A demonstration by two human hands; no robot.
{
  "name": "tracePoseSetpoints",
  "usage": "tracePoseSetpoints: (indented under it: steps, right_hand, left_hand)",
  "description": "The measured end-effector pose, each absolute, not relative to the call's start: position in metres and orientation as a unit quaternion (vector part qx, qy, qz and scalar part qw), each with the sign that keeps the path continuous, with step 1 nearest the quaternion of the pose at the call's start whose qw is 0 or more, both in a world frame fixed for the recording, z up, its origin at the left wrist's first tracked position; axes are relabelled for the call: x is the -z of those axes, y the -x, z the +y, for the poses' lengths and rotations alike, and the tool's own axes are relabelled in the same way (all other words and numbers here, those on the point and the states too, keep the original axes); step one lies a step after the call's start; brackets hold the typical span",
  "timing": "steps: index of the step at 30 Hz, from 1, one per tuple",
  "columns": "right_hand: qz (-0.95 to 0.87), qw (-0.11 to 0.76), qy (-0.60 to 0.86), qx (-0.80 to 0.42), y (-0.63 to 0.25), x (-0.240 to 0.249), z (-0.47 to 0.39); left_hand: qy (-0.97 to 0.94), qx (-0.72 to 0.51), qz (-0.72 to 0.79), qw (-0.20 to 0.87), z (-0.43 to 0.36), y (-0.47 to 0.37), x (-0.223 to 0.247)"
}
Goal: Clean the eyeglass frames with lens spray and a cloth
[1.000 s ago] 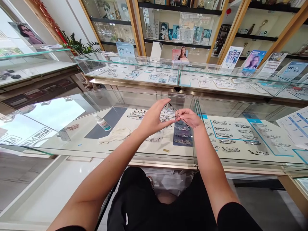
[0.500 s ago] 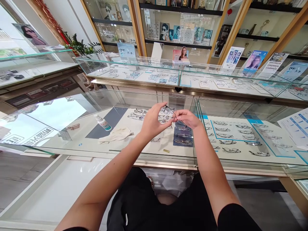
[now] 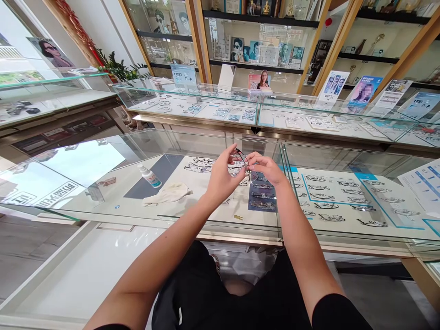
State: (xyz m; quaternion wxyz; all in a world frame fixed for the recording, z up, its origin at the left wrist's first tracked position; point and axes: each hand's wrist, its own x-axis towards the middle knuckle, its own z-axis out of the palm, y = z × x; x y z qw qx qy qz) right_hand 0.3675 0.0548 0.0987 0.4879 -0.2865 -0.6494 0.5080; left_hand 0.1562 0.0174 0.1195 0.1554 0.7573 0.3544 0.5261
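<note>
A thin dark-framed pair of eyeglasses [image 3: 253, 176] is held up above the glass counter between both hands. My left hand [image 3: 223, 176] is closed on the frame, its thumb and fingers meeting near the middle of the glasses. From the right, my right hand [image 3: 266, 167] pinches the same frame with thumb and fingertips. A dark temple arm sticks up between the hands. Fingers cover part of the frame. Left of my hands, a white spray bottle [image 3: 150, 176] and a crumpled cream cloth [image 3: 167, 194] lie on the counter.
Beneath the hands, a glass display counter [image 3: 206, 219] shows rows of eyeglasses, several on a dark blue tray [image 3: 252, 197]. An open white drawer [image 3: 79, 270] juts out at lower left. Another glass case [image 3: 206, 94] with sign cards stands behind.
The eyeglasses have turned slightly in my hands, and a lens below my right fingers now shows more clearly. Both hands keep their grip. The view has shifted slightly.
</note>
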Motion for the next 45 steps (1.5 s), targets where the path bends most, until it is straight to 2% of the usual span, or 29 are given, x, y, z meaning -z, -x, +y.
tracePoseSetpoints:
  steps: [7, 14, 16, 21, 27, 32, 38, 42, 45]
  right_hand:
    - [-0.646, 0.49, 0.295, -0.506, -0.366, -0.098, 0.055]
    - [-0.608, 0.529, 0.292, -0.514, -0.366, -0.096, 0.057]
    - [-0.595, 0.538, 0.293, -0.52, -0.367, -0.097, 0.057]
    - [-0.613, 0.5, 0.286, -0.541, -0.364, -0.101, 0.052]
    - [-0.67, 0.454, 0.273, -0.521, -0.357, -0.123, 0.041]
    - [-0.721, 0.45, 0.289, -0.44, -0.357, -0.173, 0.027]
    - [-0.773, 0.449, 0.301, -0.333, -0.359, -0.257, -0.016]
    - [-0.771, 0.497, 0.278, -0.286, -0.37, -0.29, -0.054]
    - [-0.776, 0.539, 0.259, -0.199, -0.377, -0.296, -0.075]
  left_hand:
    - [-0.741, -0.536, 0.333, 0.23, 0.018, -0.154, -0.114]
    - [-0.675, -0.556, 0.375, 0.307, 0.018, -0.145, -0.076]
    - [-0.677, -0.553, 0.403, 0.272, 0.013, -0.14, -0.072]
    - [-0.776, -0.513, 0.357, 0.083, 0.007, -0.128, -0.092]
    - [-0.803, -0.488, 0.34, 0.036, 0.004, -0.124, -0.118]
    - [-0.78, -0.523, 0.344, -0.031, 0.002, -0.123, -0.146]
    - [-0.74, -0.606, 0.27, -0.115, 0.002, -0.119, -0.203]
    - [-0.7, -0.653, 0.238, -0.166, -0.005, -0.11, -0.24]
    - [-0.678, -0.671, 0.228, -0.194, -0.013, -0.103, -0.259]
